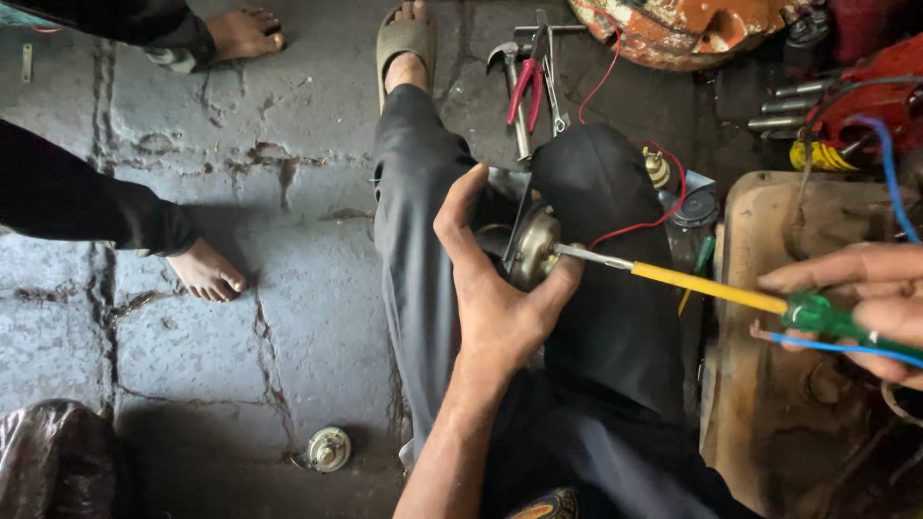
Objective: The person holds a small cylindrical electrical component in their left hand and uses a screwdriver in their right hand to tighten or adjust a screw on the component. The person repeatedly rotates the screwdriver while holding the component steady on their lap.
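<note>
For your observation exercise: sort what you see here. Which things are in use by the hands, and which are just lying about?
In use:
left hand gripping the round metal horn
right hand holding the screwdriver, its tip at the horn

Lying about:
red-handled pliers
hammer
second round horn on the floor
blue wire

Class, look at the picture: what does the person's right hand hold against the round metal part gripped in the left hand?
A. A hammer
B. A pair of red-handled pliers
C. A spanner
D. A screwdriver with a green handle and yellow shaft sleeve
D: the right hand grips the green handle of a screwdriver whose metal tip meets the round metal part held by the left hand; the red-handled pliers lie on the floor.
</note>
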Available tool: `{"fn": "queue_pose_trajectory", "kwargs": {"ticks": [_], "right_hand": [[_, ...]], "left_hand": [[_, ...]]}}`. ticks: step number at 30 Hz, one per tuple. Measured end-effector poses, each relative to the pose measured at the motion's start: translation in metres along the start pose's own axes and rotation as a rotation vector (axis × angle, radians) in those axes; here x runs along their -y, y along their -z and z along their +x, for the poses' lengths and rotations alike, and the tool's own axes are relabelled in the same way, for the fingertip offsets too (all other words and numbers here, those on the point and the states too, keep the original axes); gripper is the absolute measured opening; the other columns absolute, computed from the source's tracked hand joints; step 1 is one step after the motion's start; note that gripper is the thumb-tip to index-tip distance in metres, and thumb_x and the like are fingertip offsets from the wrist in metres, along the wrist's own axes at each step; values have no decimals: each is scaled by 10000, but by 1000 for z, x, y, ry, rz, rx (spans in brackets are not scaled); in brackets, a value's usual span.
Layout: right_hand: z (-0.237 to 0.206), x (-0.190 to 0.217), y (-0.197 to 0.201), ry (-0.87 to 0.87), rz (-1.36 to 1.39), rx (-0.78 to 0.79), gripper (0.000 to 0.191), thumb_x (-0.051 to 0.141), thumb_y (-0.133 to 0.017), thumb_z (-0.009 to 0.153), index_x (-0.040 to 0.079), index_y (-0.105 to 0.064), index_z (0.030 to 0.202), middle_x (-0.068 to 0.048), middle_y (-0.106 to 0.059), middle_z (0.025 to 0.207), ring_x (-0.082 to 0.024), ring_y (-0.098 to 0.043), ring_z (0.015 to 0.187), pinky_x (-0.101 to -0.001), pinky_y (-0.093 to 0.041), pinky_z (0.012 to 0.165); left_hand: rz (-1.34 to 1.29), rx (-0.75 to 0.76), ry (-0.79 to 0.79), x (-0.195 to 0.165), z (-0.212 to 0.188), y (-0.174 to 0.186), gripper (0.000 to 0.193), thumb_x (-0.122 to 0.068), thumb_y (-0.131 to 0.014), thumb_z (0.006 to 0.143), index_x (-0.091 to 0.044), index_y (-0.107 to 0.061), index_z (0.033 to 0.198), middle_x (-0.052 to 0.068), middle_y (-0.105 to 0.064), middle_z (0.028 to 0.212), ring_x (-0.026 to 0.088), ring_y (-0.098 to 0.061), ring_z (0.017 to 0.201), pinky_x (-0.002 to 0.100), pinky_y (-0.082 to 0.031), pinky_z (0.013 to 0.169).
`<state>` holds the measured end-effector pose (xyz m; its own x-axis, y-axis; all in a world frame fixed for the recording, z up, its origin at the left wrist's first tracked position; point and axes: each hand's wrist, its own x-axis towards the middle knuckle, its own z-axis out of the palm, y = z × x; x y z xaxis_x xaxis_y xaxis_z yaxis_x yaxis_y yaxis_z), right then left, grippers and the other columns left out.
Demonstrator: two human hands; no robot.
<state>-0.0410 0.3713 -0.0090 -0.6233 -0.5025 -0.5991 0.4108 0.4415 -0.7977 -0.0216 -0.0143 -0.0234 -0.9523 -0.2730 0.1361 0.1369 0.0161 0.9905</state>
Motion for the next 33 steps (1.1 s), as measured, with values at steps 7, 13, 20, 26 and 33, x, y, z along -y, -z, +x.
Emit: {"fn": "queue_pose_trajectory", "kwargs": {"ticks": [7, 13, 20, 26, 33], "right_hand": [[0, 16, 29, -471, -34, 252, 454, 360, -519, 1039, 136, -611, 1423, -179, -696, 649, -220, -651, 438, -385, -615, 479], [-16, 23, -30, -298, -493, -265, 484, 350, -775, 913, 235, -692, 1376, -40, -714, 796, -180, -677, 584, -349, -579, 540], [-15, 53, -53, -401, -471, -333, 493, 296, -820, 854, 275, -709, 1334, -68, -733, 810, -185, -717, 682, -349, -624, 552], [-18, 53, -74, 190, -1254, -557, 619, 189, -795, 827, 245, -604, 1414, -63, -462, 617, -180, -451, 471, -353, -441, 494], [-8, 49, -41, 231, -564, -256, 571, 258, -696, 869, 214, -610, 1432, -97, -556, 695, -169, -516, 423, -333, -513, 401]], "left_hand": [[6, 15, -12, 1, -1, -3, 874, -23, -802, 830, -45, -294, 1541, 124, -577, 1293, 198, -613, 1191, 349, -498, 1125], [115, 37, -66, 7, 0, -4, 825, -38, -808, 841, -49, -332, 1514, 132, -573, 1289, 195, -619, 1177, 353, -505, 1111], [135, 52, -69, 7, -1, -4, 827, -49, -814, 840, -42, -336, 1516, 140, -571, 1330, 211, -612, 1223, 351, -497, 1121], [135, 42, -74, 5, 0, -5, 806, -61, -818, 845, -37, -360, 1507, 130, -548, 1351, 210, -601, 1242, 351, -491, 1132], [123, 5, -60, -4, 0, -7, 836, -42, -827, 816, -31, -357, 1508, 133, -498, 1378, 220, -585, 1257, 360, -467, 1152]]}}
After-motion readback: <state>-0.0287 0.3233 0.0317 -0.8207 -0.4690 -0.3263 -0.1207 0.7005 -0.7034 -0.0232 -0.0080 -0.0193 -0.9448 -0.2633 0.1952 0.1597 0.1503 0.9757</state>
